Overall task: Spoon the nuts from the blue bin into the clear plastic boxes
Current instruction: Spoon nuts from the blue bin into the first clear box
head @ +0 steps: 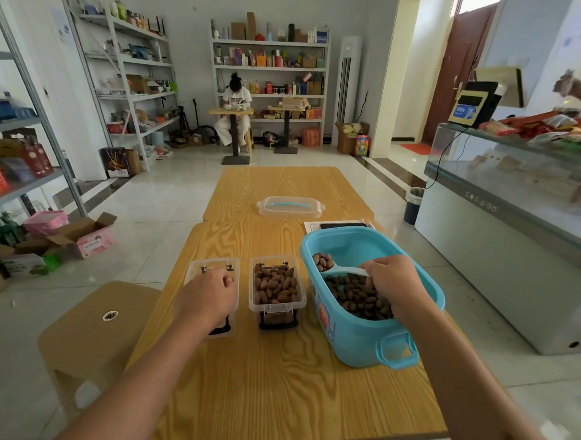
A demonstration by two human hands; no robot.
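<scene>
A blue bin (362, 337) holding brown nuts (360, 300) stands on the right of the wooden table (277, 382). My right hand (391, 278) is inside the bin and grips the handle of a clear scoop (339, 270) that carries a few nuts. Left of the bin sits a clear plastic box (276, 288) filled with nuts. Further left is a second clear box (214, 269); my left hand (207, 296) lies over it with curled fingers, hiding most of its inside.
The bin's clear lid (290, 207) lies further back on the table, with papers and a dark phone (341, 224) behind the bin. A wooden stool (96, 327) stands at the left. A glass counter (517, 208) runs along the right. A person sits at a far table.
</scene>
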